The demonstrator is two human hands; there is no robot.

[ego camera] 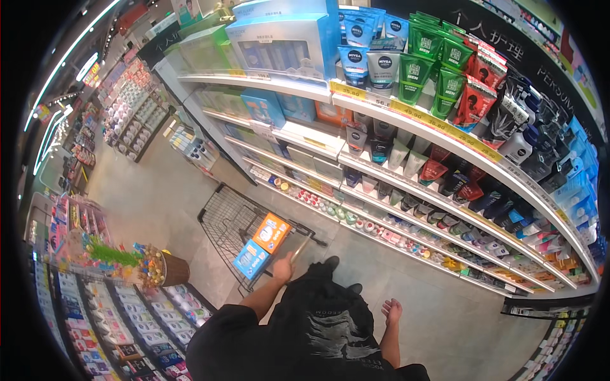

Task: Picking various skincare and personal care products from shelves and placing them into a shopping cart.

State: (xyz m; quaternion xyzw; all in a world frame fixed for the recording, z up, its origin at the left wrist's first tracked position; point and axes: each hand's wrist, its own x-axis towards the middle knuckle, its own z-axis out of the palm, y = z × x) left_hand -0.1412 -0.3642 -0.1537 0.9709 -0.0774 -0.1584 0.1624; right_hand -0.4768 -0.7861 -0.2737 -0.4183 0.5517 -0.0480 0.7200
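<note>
My left hand (pixel 283 269) is closed around the handle (pixel 299 251) of a dark wire shopping cart (pixel 228 216). In the cart, near its handle end, lie an orange box (pixel 270 232) and a blue box (pixel 251 258), side by side. Both boxes bear printing. My right hand (pixel 392 309) hangs at my side over the floor, its fingers loosely bent and apart, with nothing in it. A black shirt with a grey print (pixel 340 333) covers my body, and my dark shoes (pixel 332 261) show beyond it.
Tall curved shelving (pixel 405 174) runs along the right, packed with tubes such as green facial cleansers (pixel 415 78). Boxed gift sets (pixel 281 47) stand on its top shelf. At left are a wooden tub (pixel 175 269) and racks of small packets (pixel 128 305). Tiled floor (pixel 138 190) stretches ahead.
</note>
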